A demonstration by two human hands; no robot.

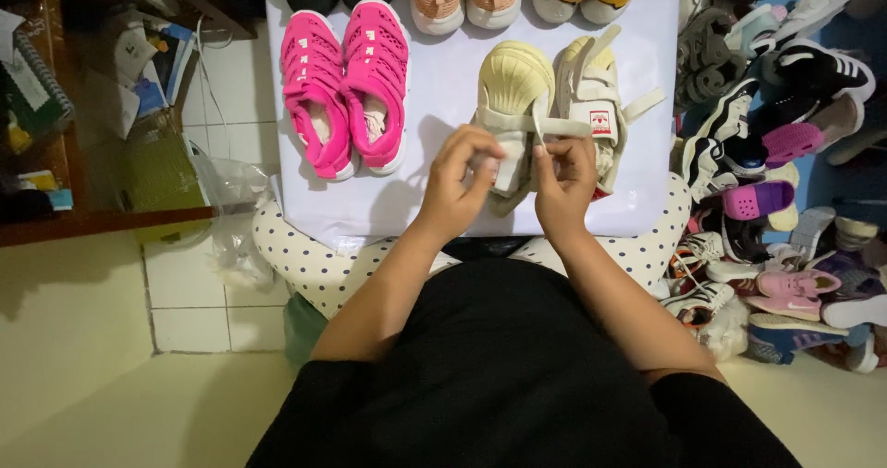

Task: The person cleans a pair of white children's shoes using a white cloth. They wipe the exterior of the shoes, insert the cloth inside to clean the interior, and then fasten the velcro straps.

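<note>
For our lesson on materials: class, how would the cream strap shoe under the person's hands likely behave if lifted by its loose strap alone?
The cream strap shoe would probably dangle and swing, since the strap bends freely between the left hand and right hand. It likely feels light: small, child-sized. Its ribbed rubber toe looks stiff, so the front should keep shape.

white tiled floor [222, 94] | cream wall [74, 339] | brown wooden shelf [102, 220]
</note>
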